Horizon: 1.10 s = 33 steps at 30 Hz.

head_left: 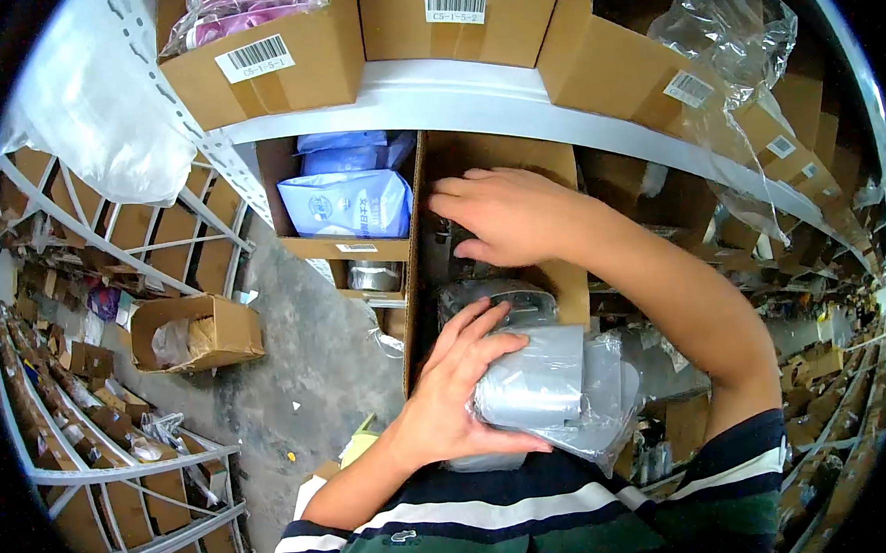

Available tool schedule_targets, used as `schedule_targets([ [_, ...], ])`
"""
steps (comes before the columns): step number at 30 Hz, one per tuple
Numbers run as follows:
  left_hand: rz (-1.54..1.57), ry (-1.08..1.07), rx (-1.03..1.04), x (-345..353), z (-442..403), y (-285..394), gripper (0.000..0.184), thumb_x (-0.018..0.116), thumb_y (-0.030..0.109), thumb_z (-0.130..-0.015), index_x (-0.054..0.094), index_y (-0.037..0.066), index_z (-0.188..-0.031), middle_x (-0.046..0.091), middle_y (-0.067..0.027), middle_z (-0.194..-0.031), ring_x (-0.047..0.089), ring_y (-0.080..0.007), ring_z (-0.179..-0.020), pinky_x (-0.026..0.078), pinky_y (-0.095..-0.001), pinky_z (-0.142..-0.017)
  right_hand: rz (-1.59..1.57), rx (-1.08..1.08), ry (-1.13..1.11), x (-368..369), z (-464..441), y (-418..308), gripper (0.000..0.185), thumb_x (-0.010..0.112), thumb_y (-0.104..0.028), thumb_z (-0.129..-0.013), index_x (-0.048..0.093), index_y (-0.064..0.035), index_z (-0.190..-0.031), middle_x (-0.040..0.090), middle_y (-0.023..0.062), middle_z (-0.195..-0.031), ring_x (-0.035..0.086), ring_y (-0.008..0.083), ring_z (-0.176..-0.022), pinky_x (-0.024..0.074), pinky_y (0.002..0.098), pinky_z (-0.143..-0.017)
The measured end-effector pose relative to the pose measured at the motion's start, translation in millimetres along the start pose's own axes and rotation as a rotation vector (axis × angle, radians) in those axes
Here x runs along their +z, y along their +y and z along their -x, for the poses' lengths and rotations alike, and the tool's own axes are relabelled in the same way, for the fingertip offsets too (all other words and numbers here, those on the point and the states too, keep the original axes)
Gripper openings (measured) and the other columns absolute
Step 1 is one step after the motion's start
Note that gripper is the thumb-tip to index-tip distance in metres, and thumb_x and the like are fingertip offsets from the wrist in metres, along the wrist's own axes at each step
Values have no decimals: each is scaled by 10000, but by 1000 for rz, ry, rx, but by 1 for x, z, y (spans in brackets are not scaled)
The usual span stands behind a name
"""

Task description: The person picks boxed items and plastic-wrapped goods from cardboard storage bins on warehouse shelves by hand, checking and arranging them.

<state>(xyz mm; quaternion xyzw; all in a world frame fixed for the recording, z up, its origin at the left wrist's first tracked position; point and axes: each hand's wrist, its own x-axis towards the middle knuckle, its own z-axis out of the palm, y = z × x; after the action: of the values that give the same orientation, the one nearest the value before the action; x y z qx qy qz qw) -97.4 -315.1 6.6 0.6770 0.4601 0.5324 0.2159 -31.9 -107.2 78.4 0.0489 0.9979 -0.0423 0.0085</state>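
Observation:
My left hand (459, 386) is wrapped round a smooth grey item in clear plastic (538, 377), its kind not clear, held close to my striped shirt. Beyond that hand, another clear-wrapped grey piece (509, 301) lies at the near end of a long cardboard box (569, 300). Inside the box, my right hand (510, 213) reaches toward the left wall, with thumb and fingers apart. Dark, plastic-wrapped contents (446, 241) lie beneath its fingers. The fingertips are partly hidden, and I cannot make out a thing held in them.
Left of the box, a bin holds blue packets (349, 201). A white shelf beam (434, 97) with labelled cartons (460, 35) crosses above. Crumpled clear plastic (736, 31) hangs at the upper right. An opened carton (226, 333) sits on the floor to the left.

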Motion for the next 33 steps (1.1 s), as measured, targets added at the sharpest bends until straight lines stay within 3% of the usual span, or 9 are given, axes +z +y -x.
schedule_targets([
  [6, 13, 21, 20, 1, 2, -3, 952, 948, 433, -514, 521, 86, -1291, 499, -258, -1357, 418, -477, -1303, 354, -530, -1082, 175, -24, -379, 5, -23, 23, 457, 794, -305, -729, 635, -37, -1063, 643, 172, -1061, 647, 395, -970, 527, 486, -820],
  [7, 14, 30, 18, 0, 2, -3, 952, 948, 433, -514, 521, 86, -1291, 499, -258, -1357, 418, -477, -1303, 354, -530, -1082, 183, -6, -420, 9, -23, 25, 501, 812, -381, -688, 653, -39, -1019, 663, 182, -1000, 652, 392, -953, 528, 483, -820],
  [10, 0, 19, 13, 1, 1, -2, 950, 944, 439, -519, 522, 82, -1290, 492, -256, -1364, 418, -479, -1302, 358, -533, -1079, 92, 77, -620, 16, -27, 31, 517, 808, -418, -667, 662, -41, -990, 680, 198, -928, 654, 394, -938, 529, 485, -803],
  [15, -11, 9, 24, 1, 0, -2, 953, 941, 452, -519, 522, 75, -1287, 492, -256, -1358, 416, -489, -1295, 364, -538, -1072, 23, 137, -563, 33, -37, 27, 526, 778, -458, -702, 698, -9, -965, 702, 214, -974, 659, 390, -951, 534, 470, -810],
  [17, -8, 7, 29, 1, -1, -3, 952, 940, 454, -520, 523, 75, -1287, 494, -256, -1355, 417, -491, -1294, 364, -540, -1072, 45, 153, -859, 35, -51, 29, 570, 756, -499, -723, 720, 18, -961, 703, 224, -982, 665, 381, -957, 538, 455, -825],
  [20, 6, 15, 25, 1, 1, -4, 943, 936, 457, -527, 526, 74, -1285, 493, -255, -1356, 414, -492, -1296, 364, -542, -1072, 87, 119, -869, 36, -64, 33, 601, 752, -518, -713, 729, 32, -952, 703, 236, -956, 671, 376, -930, 541, 454, -810],
  [24, 21, 19, 17, 1, 2, -4, 925, 929, 462, -541, 533, 77, -1283, 480, -254, -1366, 394, -490, -1313, 363, -546, -1072, 365, 172, -592, 32, -70, 57, 533, 771, -474, -700, 739, -35, -1000, 699, 197, -1026, 672, 344, -948, 548, 433, -826],
  [28, 23, 15, 13, 1, 2, -5, 923, 927, 465, -546, 532, 81, -1287, 473, -255, -1370, 380, -490, -1323, 361, -549, -1072, 573, 60, -570, 60, -68, 69, 492, 763, -465, -735, 740, -59, -1012, 707, 159, -1044, 681, 308, -964, 555, 425, -806],
  [33, 23, 4, -8, 0, 1, -3, 906, 927, 462, -550, 540, 87, -1278, 479, -253, -1365, 392, -488, -1315, 365, -545, -1070, 787, 227, -673, 100, -81, 78, 347, 694, -370, -846, 742, -84, -1038, 709, 118, -1075, 674, 292, -1017, 560, 440, -794],
])
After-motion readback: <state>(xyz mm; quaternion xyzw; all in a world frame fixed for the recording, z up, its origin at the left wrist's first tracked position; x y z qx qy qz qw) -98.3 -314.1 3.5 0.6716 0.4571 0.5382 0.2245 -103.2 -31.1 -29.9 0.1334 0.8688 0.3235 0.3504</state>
